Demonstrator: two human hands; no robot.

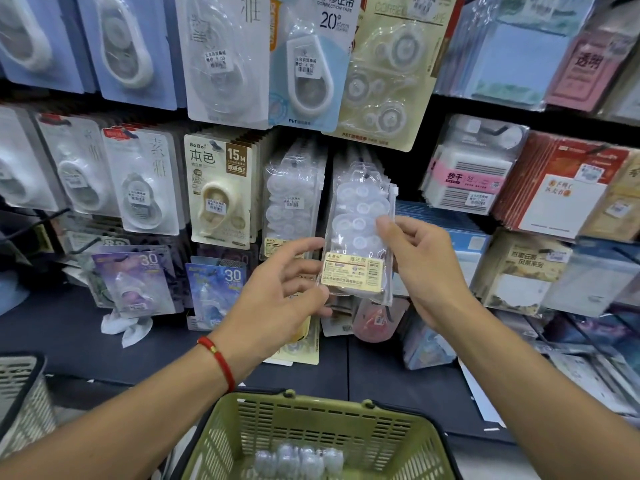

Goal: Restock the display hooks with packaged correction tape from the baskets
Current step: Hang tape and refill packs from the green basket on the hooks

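Observation:
A clear plastic pack of correction tape with a yellow label hangs at a display hook in the middle row, in front of more of the same packs. My right hand pinches its right edge between thumb and fingers. My left hand, with a red cord at the wrist, touches its lower left corner with fingers spread. Below, a green basket holds more clear packs at its bottom.
Hooks left and right carry other carded correction tapes and sticky notes. A second clear-pack hook hangs just left. A grey basket stands at the lower left. A dark shelf ledge runs beneath the display.

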